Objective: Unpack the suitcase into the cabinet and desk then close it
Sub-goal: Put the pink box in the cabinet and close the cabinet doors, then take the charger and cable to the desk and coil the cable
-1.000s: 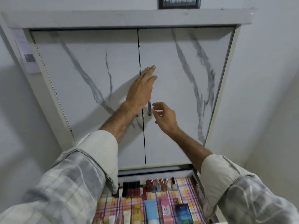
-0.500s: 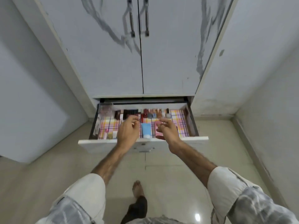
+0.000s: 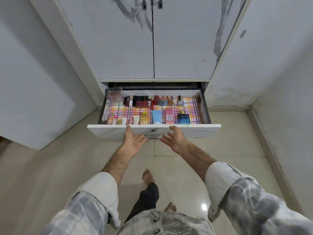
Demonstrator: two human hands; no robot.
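Hands reach toward the front of the open drawer under the closed cabinet doors. The left hand and the right hand have spread, empty fingers, on either side of the drawer handle. Bottles and tubes stand in rows inside the drawer on a checked liner.

- At the bottom of the frame you see pale glossy floor tiles, with a bright light glare at lower right.
- Plain white walls fill the left and right sides.
- At far left, a dark patch sits under the wall's edge.
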